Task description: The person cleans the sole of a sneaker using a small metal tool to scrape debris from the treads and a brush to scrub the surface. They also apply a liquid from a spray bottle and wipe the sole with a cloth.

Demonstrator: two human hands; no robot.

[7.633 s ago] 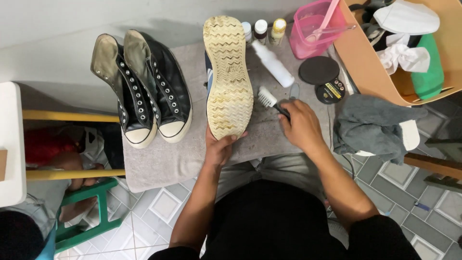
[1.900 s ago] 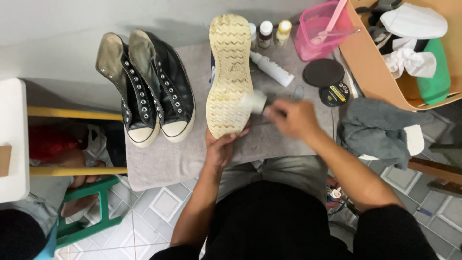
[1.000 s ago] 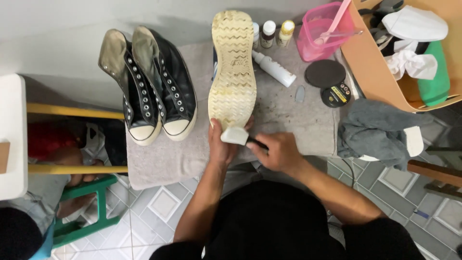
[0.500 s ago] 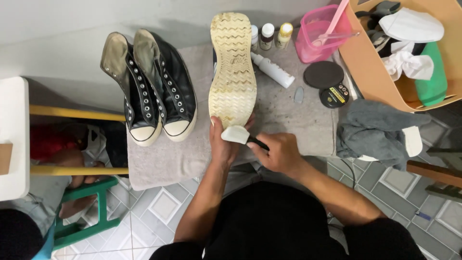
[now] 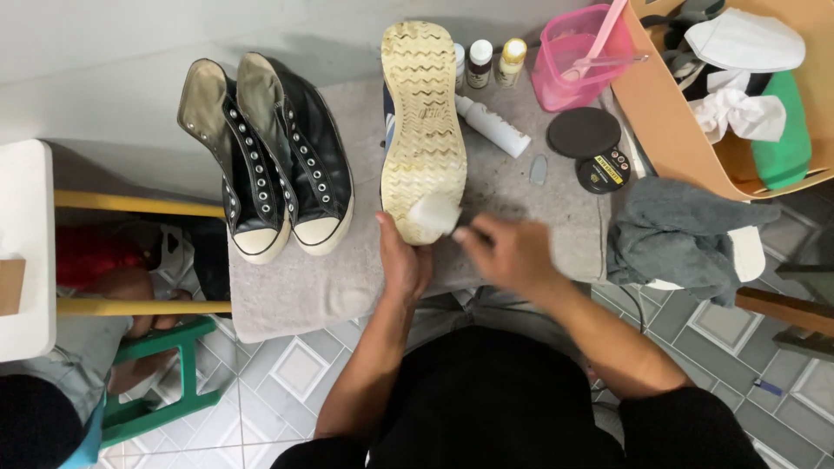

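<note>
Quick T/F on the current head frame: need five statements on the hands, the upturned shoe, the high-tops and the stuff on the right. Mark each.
1. The left hand holds the heel end of the upturned shoe with the cream zigzag sole. True.
2. The right hand holds a white-headed brush against the sole's near end. True; the hand is motion-blurred.
3. The pair of black lace-less high-top sneakers lies to the right of the upturned shoe. False: it stands to its left, on the grey towel.
4. The pink plastic tub is tipped over on the floor. False: it stands upright on the towel, with a pink handle sticking out.
5. The round black tin sits closed. False: its lid lies beside it.
</note>
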